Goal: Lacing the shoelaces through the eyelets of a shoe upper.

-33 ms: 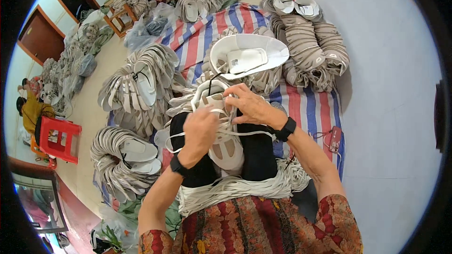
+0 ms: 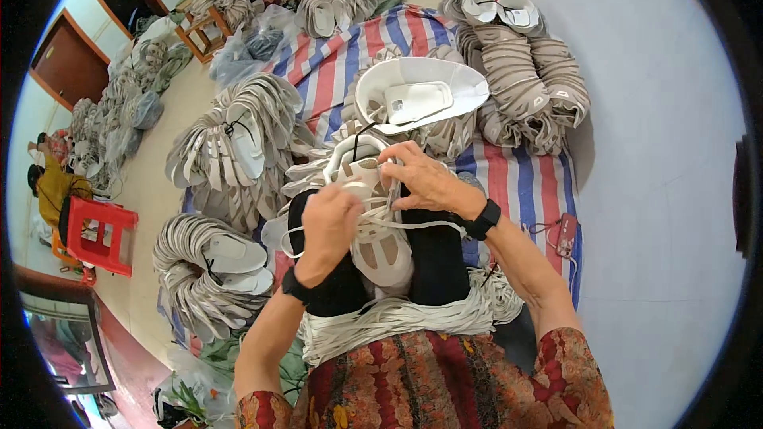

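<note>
On my lap, between black-covered legs, lies a beige-and-white shoe upper (image 2: 381, 260) with its collar away from me. White shoelaces (image 2: 381, 225) cross its front opening and trail to both sides. My left hand (image 2: 327, 226) is closed in a pinch at the left of the opening, apparently on a lace; its fingertips are partly hidden and slightly blurred. On the right, my right hand (image 2: 429, 184) grips the upper's eyelet edge between thumb and fingers. A thick bundle of loose white laces (image 2: 397, 318) lies across my lap.
Stacked shoe uppers (image 2: 211, 270) stand to my left, with more piles (image 2: 517, 71) ahead right. Beyond the shoe is a white open container (image 2: 381, 83). A striped sheet (image 2: 509, 183) covers the floor. A red stool (image 2: 99, 230) and a person in yellow (image 2: 60, 187) are far left.
My left hand has shifted slightly down and left, and the lace loop beside it has changed shape. The right hand holds its place on the upper.
</note>
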Available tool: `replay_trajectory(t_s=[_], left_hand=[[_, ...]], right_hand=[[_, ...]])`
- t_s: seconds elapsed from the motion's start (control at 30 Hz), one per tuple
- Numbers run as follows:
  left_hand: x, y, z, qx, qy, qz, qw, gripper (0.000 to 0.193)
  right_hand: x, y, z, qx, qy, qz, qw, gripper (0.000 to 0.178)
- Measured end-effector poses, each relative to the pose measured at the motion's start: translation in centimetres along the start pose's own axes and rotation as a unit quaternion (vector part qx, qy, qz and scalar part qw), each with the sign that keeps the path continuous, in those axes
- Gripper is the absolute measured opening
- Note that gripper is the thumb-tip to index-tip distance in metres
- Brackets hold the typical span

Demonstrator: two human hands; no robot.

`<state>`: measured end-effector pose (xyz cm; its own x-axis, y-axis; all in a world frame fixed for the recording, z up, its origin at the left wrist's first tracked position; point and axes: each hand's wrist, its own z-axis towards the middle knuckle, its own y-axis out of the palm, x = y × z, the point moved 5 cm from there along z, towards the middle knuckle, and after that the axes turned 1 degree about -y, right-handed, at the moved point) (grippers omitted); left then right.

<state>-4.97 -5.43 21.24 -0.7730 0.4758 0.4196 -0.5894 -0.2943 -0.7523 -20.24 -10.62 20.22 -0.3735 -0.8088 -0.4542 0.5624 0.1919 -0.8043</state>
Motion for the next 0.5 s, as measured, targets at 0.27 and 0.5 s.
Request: replay_trajectory(t_s=[0.27,0.5], left_hand=[[-3.3,-1.6,-1.8,-0.03,-0.11,-0.184,0.976,0.008],[-2.8,-1.5,-1.9,-0.024,-0.021,-0.168,0.985,0.01]], right_hand=[[-3.0,1.4,0.3,0.076,0.027,0.015,0.997,0.032],[-3.5,2.3,0.5,0.09,0.034,0.048,0.994,0.015]])
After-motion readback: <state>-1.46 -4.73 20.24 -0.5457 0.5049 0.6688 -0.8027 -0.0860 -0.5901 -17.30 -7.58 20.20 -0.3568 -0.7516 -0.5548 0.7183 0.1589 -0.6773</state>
